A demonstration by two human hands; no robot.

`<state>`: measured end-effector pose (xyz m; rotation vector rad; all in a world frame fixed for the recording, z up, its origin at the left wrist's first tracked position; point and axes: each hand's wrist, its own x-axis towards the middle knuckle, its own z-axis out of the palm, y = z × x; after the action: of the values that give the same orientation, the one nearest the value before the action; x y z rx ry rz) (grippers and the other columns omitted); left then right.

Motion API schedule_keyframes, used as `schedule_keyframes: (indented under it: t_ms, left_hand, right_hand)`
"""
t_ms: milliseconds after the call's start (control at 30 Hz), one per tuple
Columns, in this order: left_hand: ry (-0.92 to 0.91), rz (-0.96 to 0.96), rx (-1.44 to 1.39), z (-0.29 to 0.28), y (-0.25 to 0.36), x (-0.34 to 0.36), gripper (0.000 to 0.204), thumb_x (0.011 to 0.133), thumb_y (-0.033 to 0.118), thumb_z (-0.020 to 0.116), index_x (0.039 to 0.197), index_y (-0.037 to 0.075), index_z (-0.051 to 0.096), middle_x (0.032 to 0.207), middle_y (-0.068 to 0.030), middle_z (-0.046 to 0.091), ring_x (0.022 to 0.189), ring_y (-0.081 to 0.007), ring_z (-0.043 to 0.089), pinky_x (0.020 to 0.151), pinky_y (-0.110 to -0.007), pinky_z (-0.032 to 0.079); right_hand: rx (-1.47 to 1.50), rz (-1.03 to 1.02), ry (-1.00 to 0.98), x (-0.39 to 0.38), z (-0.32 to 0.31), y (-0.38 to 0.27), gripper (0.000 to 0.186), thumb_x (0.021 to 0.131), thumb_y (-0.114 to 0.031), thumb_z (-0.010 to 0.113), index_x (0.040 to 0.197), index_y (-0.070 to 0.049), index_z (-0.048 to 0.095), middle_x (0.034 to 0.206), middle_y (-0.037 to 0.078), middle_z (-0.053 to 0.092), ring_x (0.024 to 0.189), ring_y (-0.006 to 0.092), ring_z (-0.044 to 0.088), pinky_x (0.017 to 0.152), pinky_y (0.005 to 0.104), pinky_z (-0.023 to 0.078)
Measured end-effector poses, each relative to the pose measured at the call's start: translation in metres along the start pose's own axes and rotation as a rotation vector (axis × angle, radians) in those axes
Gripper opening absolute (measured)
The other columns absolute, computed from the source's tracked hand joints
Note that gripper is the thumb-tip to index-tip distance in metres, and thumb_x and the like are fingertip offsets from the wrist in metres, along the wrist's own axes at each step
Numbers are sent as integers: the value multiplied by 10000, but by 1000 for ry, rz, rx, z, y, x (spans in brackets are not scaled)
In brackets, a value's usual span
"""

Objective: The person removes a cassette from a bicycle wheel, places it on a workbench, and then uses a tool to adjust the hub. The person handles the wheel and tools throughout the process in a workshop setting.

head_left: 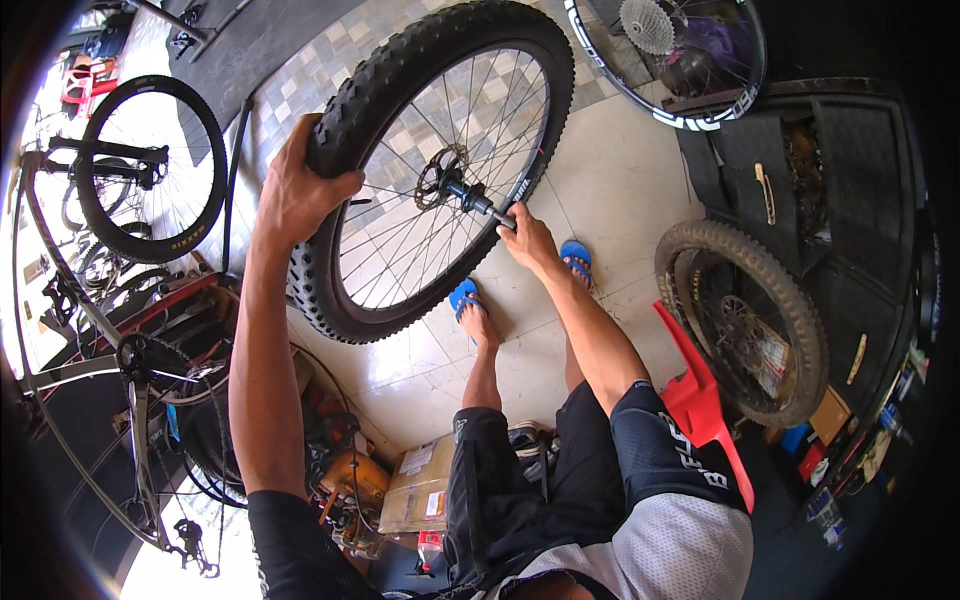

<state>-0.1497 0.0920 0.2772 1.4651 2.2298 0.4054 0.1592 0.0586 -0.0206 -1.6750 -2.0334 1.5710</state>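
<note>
A bicycle wheel with a black knobby tyre [385, 85] hangs tilted in front of me, held off the floor. My left hand [298, 190] grips the tyre at its left side, thumb over the inner edge near the rim. Thin spokes run to a dark hub [466, 194], with a brake disc [438, 178] on its far side. At the hub's near end, the fingers of my right hand [530, 240] are closed around a grey rod-like piece [503, 218]; whether it is the axle or a tool, I cannot tell.
A mountain bike frame [140, 420] and its front wheel [85, 160] stand at left. Another wheel with a cassette [648, 25] is at the far right. A dusty wheel [790, 290] leans beside a black cabinet [870, 200]. Nearby are a red plastic chair [700, 400] and a cardboard box [415, 490].
</note>
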Motion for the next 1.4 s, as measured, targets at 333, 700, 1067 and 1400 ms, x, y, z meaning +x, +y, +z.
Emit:
schedule_keyframes:
  t_ms: [333, 700, 1067, 1400]
  left_hand:
    - [-6, 7, -11, 0, 4, -1, 775, 647, 327, 796, 1311, -17, 594, 954, -208, 691, 836, -323, 679, 835, -407, 530]
    - [-10, 2, -10, 0, 6, 0, 810, 639, 333, 794, 1335, -24, 584, 965, -213, 700, 853, -327, 694, 838, -410, 534]
    - [-23, 6, 21, 0, 11, 3, 844, 638, 337, 793, 1362, -37, 571, 1022, -241, 701, 901, -338, 701, 863, -416, 535]
    - [-17, 37, 46, 3, 2, 12, 893, 630, 341, 816, 1385, -63, 563, 1123, -248, 696, 986, -357, 690, 923, -411, 526]
  right_hand:
    - [-26, 29, 9, -3, -1, -2, 570, 1009, -573, 595, 1215, -41, 601, 1008, 248, 730, 929, 469, 691, 842, 530, 532]
    - [50, -41, 41, -5, -3, -4, 627, 1042, -618, 493, 1120, -17, 653, 986, 275, 722, 964, 483, 687, 858, 535, 533]
    - [-11, 20, 14, -11, -5, 8, 565, 1041, -582, 520, 1135, -28, 580, 964, 239, 728, 940, 469, 694, 809, 534, 536]
    - [39, 29, -46, -14, -24, 17, 511, 1051, -516, 544, 1087, -18, 655, 965, 241, 719, 942, 448, 688, 811, 504, 529]
